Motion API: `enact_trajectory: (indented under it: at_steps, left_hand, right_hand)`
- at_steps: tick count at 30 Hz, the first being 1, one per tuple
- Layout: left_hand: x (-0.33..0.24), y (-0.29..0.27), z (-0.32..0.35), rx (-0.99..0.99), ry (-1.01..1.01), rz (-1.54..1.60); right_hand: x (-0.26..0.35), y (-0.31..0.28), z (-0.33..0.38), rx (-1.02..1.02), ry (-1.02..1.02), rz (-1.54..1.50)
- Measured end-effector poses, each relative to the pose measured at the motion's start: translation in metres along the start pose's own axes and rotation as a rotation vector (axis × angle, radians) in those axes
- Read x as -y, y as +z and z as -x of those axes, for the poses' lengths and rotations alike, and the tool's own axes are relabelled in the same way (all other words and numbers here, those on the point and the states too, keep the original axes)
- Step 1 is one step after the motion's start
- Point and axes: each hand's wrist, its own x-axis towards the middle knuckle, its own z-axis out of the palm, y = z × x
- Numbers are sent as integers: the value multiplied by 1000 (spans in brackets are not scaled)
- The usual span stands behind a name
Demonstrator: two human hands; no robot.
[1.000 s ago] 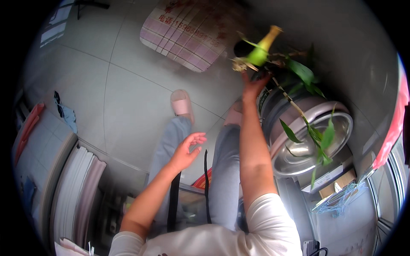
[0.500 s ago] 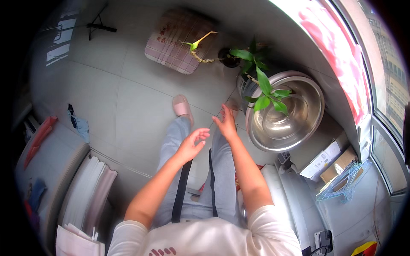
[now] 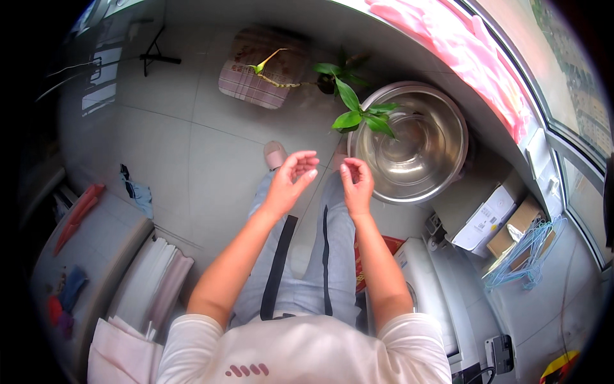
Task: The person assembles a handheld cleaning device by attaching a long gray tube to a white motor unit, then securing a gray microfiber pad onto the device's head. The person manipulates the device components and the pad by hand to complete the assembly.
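Observation:
My left hand (image 3: 289, 184) hovers above my left knee, fingers loosely bent and thumb apart, with nothing in it. Opposite it, over my right knee, my right hand (image 3: 357, 185) is also empty, its fingers curved and the thumb away from the palm. A gap separates the two hands. Nearest to the right hand is a large shiny metal basin (image 3: 441, 150), just beyond it and to the right. The green leaves of a potted plant (image 3: 348, 120) overhang the basin's left rim. Neither hand touches the plant or the basin.
A plaid cushioned stool (image 3: 252, 86) stands farther off, with a bare yellow-green stem (image 3: 260, 66) reaching over it. Pink cloth (image 3: 473, 61) lies along the window ledge. At the right are a white box (image 3: 485, 221) and blue wire hangers (image 3: 527, 253). Folded fabric (image 3: 144, 275) sits at the left.
The view has shifted, so the basin and plant appear farther left. My left hand has moved forward; my right hand's fingers have curled more and its palm has turned inward.

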Motion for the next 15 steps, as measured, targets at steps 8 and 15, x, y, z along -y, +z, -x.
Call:
enact_trajectory:
  at_steps: [8, 15]
  left_hand:
    - [-55, 55, -55, -197, 76, 12]
    - [-51, 67, -64, -333, -46, 9]
  right_hand:
    - [60, -35, -52, -443, -333, 76]
    - [61, -58, -72, -137, -80, -292]
